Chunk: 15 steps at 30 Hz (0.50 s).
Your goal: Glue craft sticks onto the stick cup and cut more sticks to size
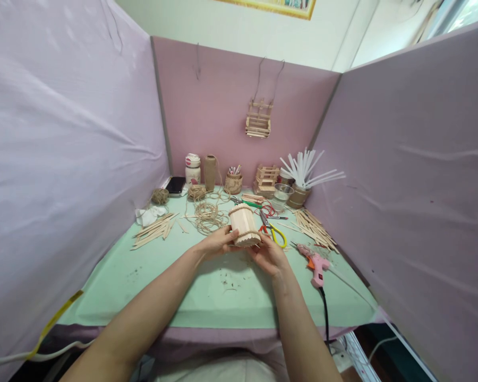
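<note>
A small round container made of pale wooden sticks (243, 222), with twine around its upper and lower edges, is held above the middle of the table. My left hand (220, 240) grips its lower left side, the thumb on the front. My right hand (269, 253) holds the lower right side, its fingers partly hidden beneath the container. The container is tilted, its scalloped base edge towards me. Just behind it and to the right lie yellow-handled scissors (279, 236).
A pink glue gun (317, 265) with a black cable lies at the right. Loose sticks (314, 228) lie at the right, more (155, 231) at the left. Tangled twine (209, 216), jars, a phone (176, 185) and a pot of white glue sticks (298, 197) stand or lie further back.
</note>
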Each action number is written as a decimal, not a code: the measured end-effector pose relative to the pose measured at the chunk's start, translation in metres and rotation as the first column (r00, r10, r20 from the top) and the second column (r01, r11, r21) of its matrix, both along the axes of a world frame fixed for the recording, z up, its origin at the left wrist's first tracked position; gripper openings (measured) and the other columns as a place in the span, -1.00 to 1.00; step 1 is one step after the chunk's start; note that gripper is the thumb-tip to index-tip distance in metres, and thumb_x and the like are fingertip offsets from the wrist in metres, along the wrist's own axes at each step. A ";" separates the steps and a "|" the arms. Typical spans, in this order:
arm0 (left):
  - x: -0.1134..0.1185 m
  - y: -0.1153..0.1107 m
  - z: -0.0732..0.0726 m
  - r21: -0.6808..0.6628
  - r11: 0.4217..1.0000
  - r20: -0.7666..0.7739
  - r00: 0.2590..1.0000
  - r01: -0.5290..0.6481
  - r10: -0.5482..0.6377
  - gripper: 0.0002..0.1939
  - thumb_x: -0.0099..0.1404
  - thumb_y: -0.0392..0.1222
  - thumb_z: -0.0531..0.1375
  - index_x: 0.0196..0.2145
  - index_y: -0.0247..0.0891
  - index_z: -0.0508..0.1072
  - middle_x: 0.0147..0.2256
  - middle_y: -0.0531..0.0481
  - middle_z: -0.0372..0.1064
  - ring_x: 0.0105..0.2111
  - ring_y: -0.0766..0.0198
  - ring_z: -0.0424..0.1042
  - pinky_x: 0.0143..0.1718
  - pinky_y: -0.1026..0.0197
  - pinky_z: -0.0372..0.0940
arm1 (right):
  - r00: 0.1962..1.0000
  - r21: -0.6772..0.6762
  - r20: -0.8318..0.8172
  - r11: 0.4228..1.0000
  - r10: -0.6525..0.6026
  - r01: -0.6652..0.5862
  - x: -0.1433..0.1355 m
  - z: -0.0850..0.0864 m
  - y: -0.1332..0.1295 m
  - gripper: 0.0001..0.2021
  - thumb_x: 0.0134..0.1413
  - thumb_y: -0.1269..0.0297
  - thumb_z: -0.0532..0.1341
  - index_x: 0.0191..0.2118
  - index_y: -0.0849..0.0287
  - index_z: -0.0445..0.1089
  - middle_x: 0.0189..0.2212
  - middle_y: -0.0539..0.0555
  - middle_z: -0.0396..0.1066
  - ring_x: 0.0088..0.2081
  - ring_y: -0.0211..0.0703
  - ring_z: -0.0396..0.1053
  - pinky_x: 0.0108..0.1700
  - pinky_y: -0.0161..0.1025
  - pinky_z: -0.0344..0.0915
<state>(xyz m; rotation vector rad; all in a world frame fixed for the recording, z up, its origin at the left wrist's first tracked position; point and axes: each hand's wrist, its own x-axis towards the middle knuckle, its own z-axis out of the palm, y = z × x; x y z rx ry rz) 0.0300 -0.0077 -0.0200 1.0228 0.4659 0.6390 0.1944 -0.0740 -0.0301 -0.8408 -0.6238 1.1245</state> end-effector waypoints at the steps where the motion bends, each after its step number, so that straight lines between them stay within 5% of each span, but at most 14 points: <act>1: 0.000 0.000 0.001 -0.006 1.000 0.001 1.000 -0.003 0.003 -0.51 0.04 0.00 0.36 -0.10 -0.23 0.41 -0.05 -0.17 0.43 -0.02 0.07 0.39 0.05 -0.02 0.25 | 1.000 -0.010 0.002 1.000 -0.006 0.006 0.000 -0.001 0.000 -0.82 -0.19 0.24 0.38 -0.46 0.15 0.40 -0.48 0.09 0.47 -0.39 -0.03 0.44 -0.34 -0.03 0.42; 9: -0.002 -0.002 0.008 -0.088 0.996 -0.067 0.997 -0.033 0.027 -0.58 0.08 -0.12 0.35 -0.10 -0.26 0.43 -0.08 -0.20 0.44 -0.11 0.12 0.46 -0.02 0.02 0.32 | 0.979 -0.065 0.087 0.979 -0.186 0.192 -0.010 -0.005 -0.001 -0.77 -0.16 0.15 0.36 -0.43 0.11 0.34 -0.43 -0.05 0.40 -0.35 -0.22 0.37 -0.34 -0.29 0.32; 15: 0.001 -0.003 0.006 -0.161 0.985 -0.067 0.996 -0.060 0.050 -0.61 0.09 -0.13 0.33 -0.13 -0.30 0.43 -0.12 -0.22 0.48 -0.14 0.09 0.48 -0.03 0.01 0.34 | 0.957 -0.048 0.204 0.974 -0.208 0.222 -0.019 -0.005 -0.002 -0.76 -0.13 0.11 0.32 -0.42 0.13 0.33 -0.44 -0.05 0.37 -0.38 -0.22 0.34 -0.34 -0.28 0.29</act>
